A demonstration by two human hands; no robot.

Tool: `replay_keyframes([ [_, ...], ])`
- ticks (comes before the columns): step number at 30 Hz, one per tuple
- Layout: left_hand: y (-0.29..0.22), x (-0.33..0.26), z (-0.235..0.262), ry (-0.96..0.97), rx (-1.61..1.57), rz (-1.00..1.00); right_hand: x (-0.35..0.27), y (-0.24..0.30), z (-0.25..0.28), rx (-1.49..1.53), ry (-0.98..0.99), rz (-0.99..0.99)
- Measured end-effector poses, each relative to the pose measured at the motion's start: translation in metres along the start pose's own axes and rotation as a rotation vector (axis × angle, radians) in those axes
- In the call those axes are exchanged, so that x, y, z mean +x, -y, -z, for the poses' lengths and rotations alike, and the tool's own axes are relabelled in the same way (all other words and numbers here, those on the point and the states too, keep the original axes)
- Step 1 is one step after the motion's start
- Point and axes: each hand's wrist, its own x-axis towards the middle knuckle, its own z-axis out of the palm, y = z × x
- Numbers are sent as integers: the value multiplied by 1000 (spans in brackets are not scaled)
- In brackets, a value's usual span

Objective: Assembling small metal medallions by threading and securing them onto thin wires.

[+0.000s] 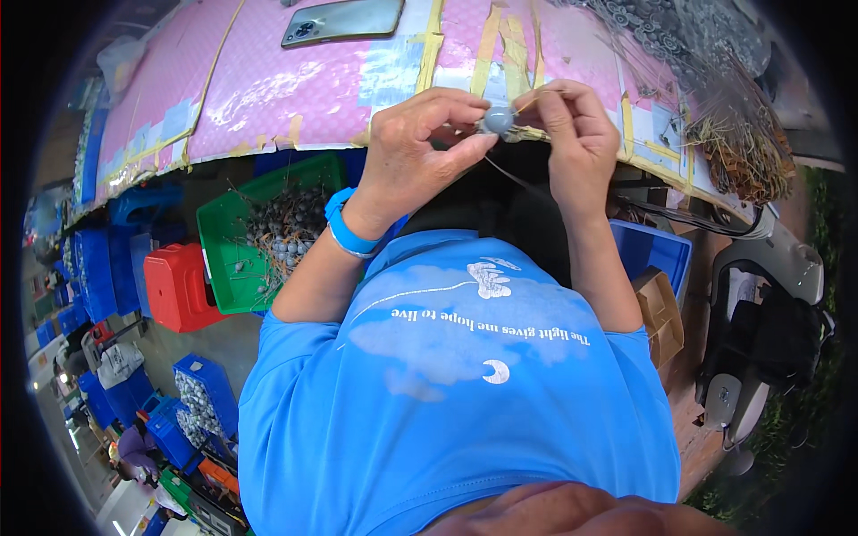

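Note:
Just over the near edge of the pink-covered table, my left hand grips a small glossy grey-blue ball between thumb and fingers. Close on its right, my right hand is closed in a pinch on a thin yellowish strand that runs to the ball. A thin dark wire trails below the ball toward my lap. The far side of the ball and some left fingertips are hidden.
A phone lies on the table. Wire-like bundles and grey pieces are at right. Below left stand a green crate of stemmed grey balls and a red stool; below right, a blue bin and cardboard box.

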Motion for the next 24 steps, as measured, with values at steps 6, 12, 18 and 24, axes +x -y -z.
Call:
replay_keyframes([
  [6, -17, -29, 82, 96, 62, 593, 3, 5, 20, -187, 195, -189],
  [12, 7, -118, 221, 116, 272, 1023, 37, 11, 108, -818, -208, -48],
  [18, 13, -61, 165, -80, 272, 830, 62, 1, 146, -1383, -276, 106],
  [24, 59, 86, 45, 214, 251, 316, 74, -2, 144, -1487, -213, 13],
])
